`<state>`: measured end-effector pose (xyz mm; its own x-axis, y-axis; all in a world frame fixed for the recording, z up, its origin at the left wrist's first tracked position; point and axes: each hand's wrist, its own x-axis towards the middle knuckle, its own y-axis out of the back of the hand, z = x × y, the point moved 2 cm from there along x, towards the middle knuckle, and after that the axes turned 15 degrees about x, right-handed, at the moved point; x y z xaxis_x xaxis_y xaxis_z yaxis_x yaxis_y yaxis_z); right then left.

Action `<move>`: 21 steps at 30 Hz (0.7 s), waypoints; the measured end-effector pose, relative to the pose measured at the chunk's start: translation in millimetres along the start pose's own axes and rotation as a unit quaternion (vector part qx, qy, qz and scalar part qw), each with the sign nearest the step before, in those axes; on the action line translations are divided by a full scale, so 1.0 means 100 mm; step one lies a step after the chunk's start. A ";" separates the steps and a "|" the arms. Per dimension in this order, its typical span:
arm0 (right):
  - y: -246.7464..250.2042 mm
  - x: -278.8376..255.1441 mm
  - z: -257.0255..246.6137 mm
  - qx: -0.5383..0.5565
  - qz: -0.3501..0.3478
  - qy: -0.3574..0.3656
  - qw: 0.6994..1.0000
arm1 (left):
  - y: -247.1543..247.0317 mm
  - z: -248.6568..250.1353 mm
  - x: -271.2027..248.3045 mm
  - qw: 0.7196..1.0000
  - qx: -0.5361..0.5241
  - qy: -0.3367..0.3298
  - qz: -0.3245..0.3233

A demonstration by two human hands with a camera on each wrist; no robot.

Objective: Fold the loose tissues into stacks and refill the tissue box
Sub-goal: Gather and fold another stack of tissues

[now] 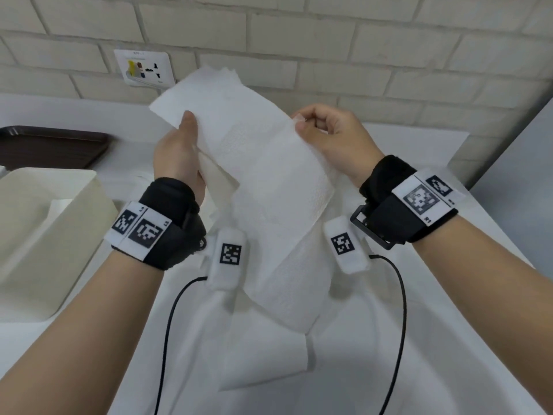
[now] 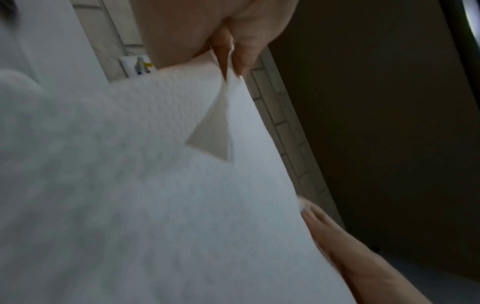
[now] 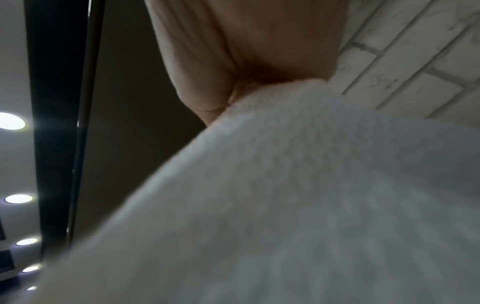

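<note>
A: Two hands hold one white tissue (image 1: 263, 163) up in the middle of the head view, above a white counter (image 1: 419, 339).

B: How does each hand hold it?

A: The left hand (image 1: 179, 157), centre left, grips the tissue's left edge, thumb lying on top of the sheet and the other fingers hidden behind it. The right hand (image 1: 332, 136), centre right, pinches the right edge between thumb and curled forefinger. In the left wrist view the tissue (image 2: 155, 185) fills most of the frame, and the left fingers (image 2: 241, 51) clamp its top corner at upper centre. In the right wrist view the right hand (image 3: 246, 51) closes on a bunched edge of the tissue (image 3: 311, 185) at upper centre.

B: Where does the sheet run?

A: From the upper centre, before a pale brick wall (image 1: 359, 55), it sags downward between the wrists. Below it, more tissues (image 1: 263, 339) lie loosely piled on the counter at lower centre.

B: And the box?

A: A cream box (image 1: 54, 235) sits open at the left edge of the frame, on the counter, apart from both hands. A sheet of white shows inside it.

B: Anything else?

A: A dark brown tray (image 1: 54, 145) lies behind the box, at upper left. A white socket (image 1: 145, 67) is on the wall above it. Each wrist wears a black band with black-and-white markers, and a thin black cable trails from each.
</note>
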<state>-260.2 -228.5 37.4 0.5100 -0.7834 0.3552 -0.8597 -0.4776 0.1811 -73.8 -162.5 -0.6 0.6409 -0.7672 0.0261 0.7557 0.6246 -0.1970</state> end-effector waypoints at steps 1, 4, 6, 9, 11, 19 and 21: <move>0.02 -0.01 0.03 -0.002 0.002 -0.007 1.000 | 0.03 0.00 0.03 1.000 0.013 0.000 0.015; 0.07 -0.03 0.11 -0.020 0.020 -0.023 0.999 | 0.14 -0.02 0.10 0.998 0.039 -0.010 0.057; 0.12 -0.03 0.14 -0.019 0.042 -0.030 0.998 | 0.22 -0.01 0.14 0.993 0.077 -0.034 0.081; 0.18 -0.02 0.08 -0.010 0.072 -0.021 0.997 | 0.36 0.02 0.21 0.980 0.147 -0.069 0.117; 0.21 0.01 0.00 0.000 0.091 -0.005 0.996 | 0.46 0.05 0.23 0.966 0.184 -0.112 0.143; 0.19 0.18 -0.21 -0.059 0.212 0.049 0.974 | 0.31 0.14 -0.13 0.848 0.413 -0.322 0.078; 0.13 0.18 -0.25 -0.070 0.224 0.066 0.970 | 0.17 0.12 -0.35 0.807 0.470 -0.351 0.066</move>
<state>-263.1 -239.1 68.8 0.0846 -0.8380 0.5390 -0.9942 -0.0347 0.1020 -81.6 -123.8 6.8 0.3934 -0.6194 0.6794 0.2313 0.7819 0.5789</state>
